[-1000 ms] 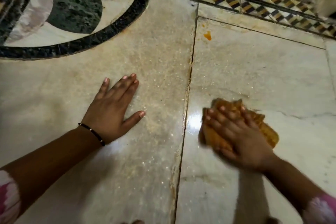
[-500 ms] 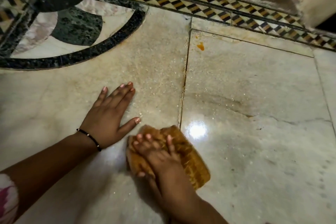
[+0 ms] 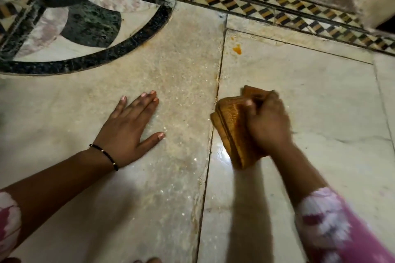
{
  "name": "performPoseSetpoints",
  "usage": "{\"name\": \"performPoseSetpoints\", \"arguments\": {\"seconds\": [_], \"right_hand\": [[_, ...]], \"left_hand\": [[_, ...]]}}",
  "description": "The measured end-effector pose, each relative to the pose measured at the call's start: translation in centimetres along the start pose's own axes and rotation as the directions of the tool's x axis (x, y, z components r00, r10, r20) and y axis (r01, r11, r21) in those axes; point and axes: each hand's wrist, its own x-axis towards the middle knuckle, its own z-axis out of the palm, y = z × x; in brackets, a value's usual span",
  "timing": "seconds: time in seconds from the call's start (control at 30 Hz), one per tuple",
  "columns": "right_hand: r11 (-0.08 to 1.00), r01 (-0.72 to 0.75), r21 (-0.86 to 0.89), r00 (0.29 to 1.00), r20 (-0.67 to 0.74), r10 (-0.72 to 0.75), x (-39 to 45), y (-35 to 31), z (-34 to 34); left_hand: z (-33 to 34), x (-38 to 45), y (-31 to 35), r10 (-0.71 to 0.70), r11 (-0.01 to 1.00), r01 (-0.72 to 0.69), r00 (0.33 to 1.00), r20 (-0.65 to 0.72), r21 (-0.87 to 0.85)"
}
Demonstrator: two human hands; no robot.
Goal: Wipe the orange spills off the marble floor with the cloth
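Note:
My right hand (image 3: 268,123) presses a folded orange-brown cloth (image 3: 232,132) onto the pale marble floor (image 3: 310,102), just right of the seam between two slabs. The hand is blurred with motion. A small orange spill (image 3: 237,49) sits farther away on the same slab, near its far left corner, apart from the cloth. My left hand (image 3: 130,130) lies flat on the left slab, fingers spread, holding nothing; a thin black bracelet circles its wrist.
A dark curved inlay band (image 3: 102,57) with green and pink stone patterns fills the far left. A checkered border strip (image 3: 245,4) runs along the far edge. A pale pillar base (image 3: 372,0) stands at the top right. A wet glare (image 3: 220,151) shines beside the cloth.
My right hand has swept the cloth from the left slab back rightward over the seam onto the right slab. The left hand has stayed planted.

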Motion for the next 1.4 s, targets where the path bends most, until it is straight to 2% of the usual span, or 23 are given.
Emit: {"name": "performPoseSetpoints", "arguments": {"seconds": [0.07,0.13,0.23,0.3,0.33,0.37,0.43,0.53,0.6,0.67,0.73,0.83,0.87,0.9,0.93,1.0,1.13,1.2,1.23,1.27,1.33,1.37,1.4], "right_hand": [[0.991,0.089,-0.099,0.994,-0.048,-0.095,-3.5,-2.9,3.7],[0.955,0.268,-0.13,0.961,-0.037,-0.275,-7.6,-4.8,5.3],[0.767,0.624,-0.148,0.781,0.113,-0.614,-12.8,-2.2,5.6],[0.658,0.74,-0.136,0.671,0.202,-0.713,-13.6,1.3,4.8],[0.646,0.75,-0.144,0.661,0.209,-0.721,-12.8,3.0,4.2],[0.665,0.728,-0.167,0.685,0.197,-0.701,-11.3,4.4,3.4],[0.764,0.597,-0.244,0.802,0.142,-0.581,-6.7,6.0,1.6],[0.913,0.258,-0.318,0.96,-0.023,-0.279,0.5,4.8,0.4],[0.961,0.087,-0.262,0.989,-0.091,-0.115,3.3,1.3,0.9],[0.964,0.143,-0.223,0.984,-0.07,-0.162,2.9,-3.2,2.4],[0.884,0.418,-0.208,0.905,0.006,-0.426,-1.0,-7.1,4.4],[0.567,0.811,-0.144,0.585,0.191,-0.788,-10.7,-8.4,6.9],[0.47,0.871,-0.14,0.491,0.246,-0.836,-13.1,-7.3,7.0],[0.416,0.898,-0.146,0.44,0.297,-0.847,-14.4,-5.5,6.7],[0.405,0.902,-0.151,0.432,0.333,-0.838,-14.3,-3.5,6.2],[0.473,0.856,-0.208,0.516,0.311,-0.798,-11.7,0.1,4.7],[0.748,0.592,-0.302,0.806,0.216,-0.551,-6.6,2.0,1.6],[0.812,0.511,-0.281,0.859,0.193,-0.474,-8.9,0.5,2.7],[0.792,0.557,-0.25,0.83,0.209,-0.518,-10.9,-0.9,3.8],[0.724,0.655,-0.217,0.755,0.24,-0.611,-13.0,-2.6,5.1],[0.471,0.864,-0.179,0.504,0.331,-0.798,-16.0,-6.4,7.5],[0.369,0.914,-0.169,0.406,0.364,-0.838,-16.3,-8.3,8.4],[0.321,0.936,-0.144,0.352,0.376,-0.857,-15.7,-10.1,8.8]], "left_hand": [[0.1,0.0,0.0,-0.003,1.0,0.003,1.0,0.007,0.001],[0.1,0.1,-0.1,0.001,1.0,-0.001,1.0,0.004,-0.004],[0.0,0.1,-0.2,-0.004,1.0,0.004,1.0,0.004,-0.02],[0.1,0.0,-0.1,-0.004,1.0,0.004,1.0,-0.005,-0.024],[0.3,-0.1,-0.2,-0.004,1.0,0.004,1.0,-0.003,-0.026],[0.3,-0.1,-0.2,-0.005,1.0,0.005,1.0,-0.003,-0.027],[0.4,-0.1,-0.2,-0.009,1.0,0.009,1.0,-0.005,-0.028],[0.3,0.1,0.0,-0.009,1.0,0.009,1.0,-0.01,-0.026],[0.3,0.2,0.1,-0.012,0.999,0.011,1.0,-0.024,-0.033],[0.1,0.2,0.0,-0.007,0.994,0.0,0.998,-0.069,-0.113],[-0.2,0.1,-0.5,-0.058,0.957,0.016,0.989,-0.135,-0.289],[-1.1,0.2,-1.3,-0.214,0.879,0.083,0.948,-0.234,-0.469],[-1.4,0.1,-1.8,-0.254,0.873,0.113,0.936,-0.244,-0.475],[-1.6,-0.1,-2.5,-0.28,0.875,0.143,0.929,-0.243,-0.463],[-1.6,-0.5,-3.2,-0.29,0.885,0.167,0.928,-0.235,-0.434],[-1.5,-1.6,-4.6,-0.287,0.913,0.196,0.932,-0.22,-0.357],[-1.4,-2.3,-5.1,-0.295,0.893,0.173,0.923,-0.249,-0.417],[-1.7,-2.1,-5.0,-0.29,0.873,0.14,0.919,-0.266,-0.467],[-1.8,-2.1,-5.2,-0.301,0.86,0.13,0.91,-0.287,-0.493],[-1.9,-2.0,-5.3,-0.316,0.847,0.117,0.896,-0.313,-0.518],[-1.8,-2.0,-5.5,-0.37,0.807,0.099,0.854,-0.367,-0.583],[-1.6,-2.0,-5.7,-0.414,0.778,0.094,0.82,-0.395,-0.621],[-1.4,-2.0,-6.0,-0.462,0.745,0.09,0.785,-0.413,-0.661]]}}
